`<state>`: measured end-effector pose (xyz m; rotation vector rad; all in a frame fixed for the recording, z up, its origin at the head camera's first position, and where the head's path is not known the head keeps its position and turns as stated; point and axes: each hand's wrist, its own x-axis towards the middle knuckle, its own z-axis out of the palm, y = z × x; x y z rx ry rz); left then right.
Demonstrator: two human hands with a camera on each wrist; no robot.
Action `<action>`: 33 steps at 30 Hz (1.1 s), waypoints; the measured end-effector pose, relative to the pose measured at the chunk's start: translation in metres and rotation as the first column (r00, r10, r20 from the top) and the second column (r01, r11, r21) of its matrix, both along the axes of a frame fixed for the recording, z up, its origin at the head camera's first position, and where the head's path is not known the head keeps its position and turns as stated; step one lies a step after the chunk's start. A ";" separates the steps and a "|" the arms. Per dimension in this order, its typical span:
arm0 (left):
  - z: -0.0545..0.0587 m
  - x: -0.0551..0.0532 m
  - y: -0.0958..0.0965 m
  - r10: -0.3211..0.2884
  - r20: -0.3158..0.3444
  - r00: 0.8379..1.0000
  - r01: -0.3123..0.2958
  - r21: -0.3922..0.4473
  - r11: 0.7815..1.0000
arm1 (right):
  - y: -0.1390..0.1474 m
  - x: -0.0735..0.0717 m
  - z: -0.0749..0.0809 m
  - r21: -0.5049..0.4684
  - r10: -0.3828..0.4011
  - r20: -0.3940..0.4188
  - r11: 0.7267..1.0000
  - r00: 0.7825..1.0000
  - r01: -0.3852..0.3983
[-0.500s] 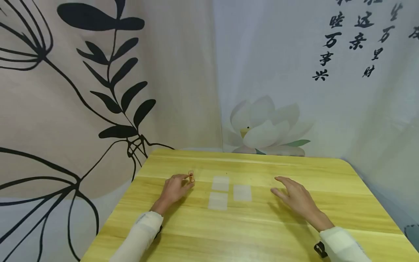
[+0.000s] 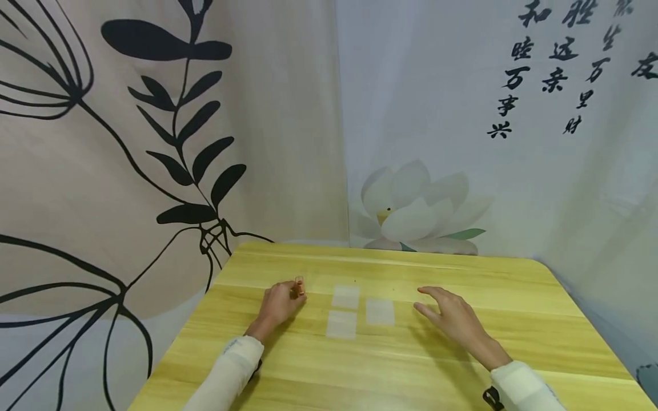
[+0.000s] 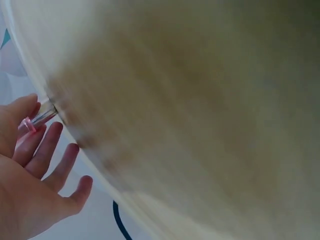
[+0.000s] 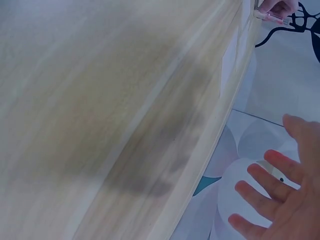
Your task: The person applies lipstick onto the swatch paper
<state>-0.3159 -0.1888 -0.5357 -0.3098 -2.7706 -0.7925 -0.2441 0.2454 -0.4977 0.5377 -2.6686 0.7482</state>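
Note:
My left hand (image 2: 280,302) is at the left part of the table, its thumb and forefinger pinching a small clear pink-tinted cylinder (image 2: 300,283). In the left wrist view the cylinder (image 3: 43,117) has a pink flared end by the fingers, and its other end points at the tabletop. The left hand's remaining fingers (image 3: 65,167) are spread apart. Over the right part of the table hovers my right hand (image 2: 454,319), holding nothing, with fingers loosely extended toward the middle. Between the hands, three pale square patches (image 2: 379,312) lie flat on the table.
The yellow wood-grain table (image 2: 360,377) ends at a far edge against a hanging cloth backdrop (image 2: 288,142) with printed plants and writing. A dark band (image 2: 492,398) circles the right wrist under the white sleeve (image 2: 526,387).
The right hand has shifted slightly left toward the patches. My left hand stays near its place with the cylinder. The whole head view has tilted up a little.

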 end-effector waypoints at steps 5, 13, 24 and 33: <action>0.001 0.002 0.002 -0.013 -0.041 0.999 0.013 0.006 1.000 | -0.003 0.001 -0.002 0.001 0.004 -0.015 1.000 1.000 -0.004; 0.022 0.008 0.023 -0.081 -0.095 0.992 0.082 0.006 0.997 | -0.013 -0.005 0.005 0.009 0.030 -0.042 1.000 0.999 -0.029; 0.051 0.017 0.072 -0.225 -0.167 0.960 0.214 -0.083 0.973 | -0.047 -0.019 0.023 -0.008 0.066 -0.081 0.998 0.995 -0.067; 0.063 0.025 0.109 -0.333 -0.184 0.925 0.290 -0.226 0.930 | -0.070 -0.021 0.032 -0.082 0.091 -0.005 0.992 0.996 -0.091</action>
